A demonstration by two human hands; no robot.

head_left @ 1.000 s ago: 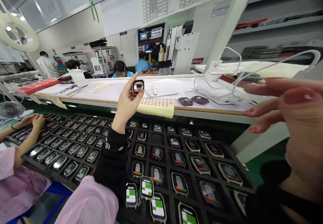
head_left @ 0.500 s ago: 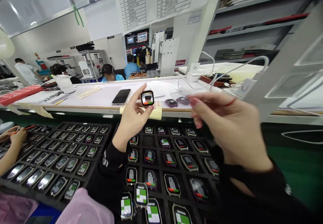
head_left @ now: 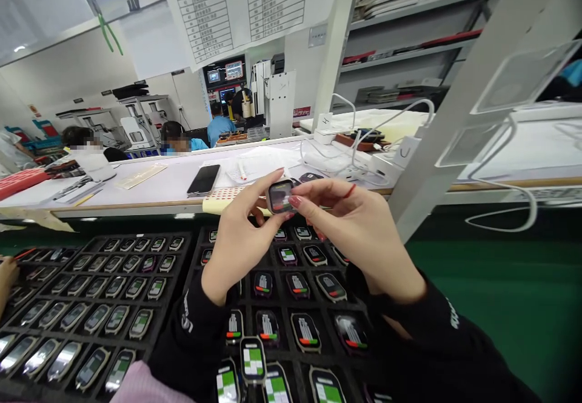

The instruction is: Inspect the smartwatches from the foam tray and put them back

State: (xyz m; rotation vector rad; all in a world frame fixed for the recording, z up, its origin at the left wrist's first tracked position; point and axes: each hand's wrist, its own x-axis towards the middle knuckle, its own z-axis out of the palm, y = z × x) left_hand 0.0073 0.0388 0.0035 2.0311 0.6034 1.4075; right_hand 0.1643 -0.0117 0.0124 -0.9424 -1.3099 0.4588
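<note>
A smartwatch body without a strap (head_left: 278, 197) is held upright in my left hand (head_left: 239, 233), thumb below and index finger above its case. Its screen looks hazy and grey, with a bit of red low down. My right hand (head_left: 364, 230) is closed in a pinch at the watch's right edge, the thumb tip over the screen; anything between those fingertips is too small to make out. Below both hands lies a black foam tray (head_left: 284, 302) of watches, many with lit screens. One watch (head_left: 252, 359) rests on top of others near the front.
A second watch tray (head_left: 175, 294) lies left, with another person's hand (head_left: 6, 279) beyond. On the bench shelf are a phone (head_left: 204, 180), a dotted sticker sheet (head_left: 222, 196), a dark watch (head_left: 310, 177) and white cables (head_left: 364, 142). A white post (head_left: 443, 106) stands right.
My right hand has moved left and now meets the watch in my left hand. The watch's bright screen now looks grey. The camera view has turned to the right.
</note>
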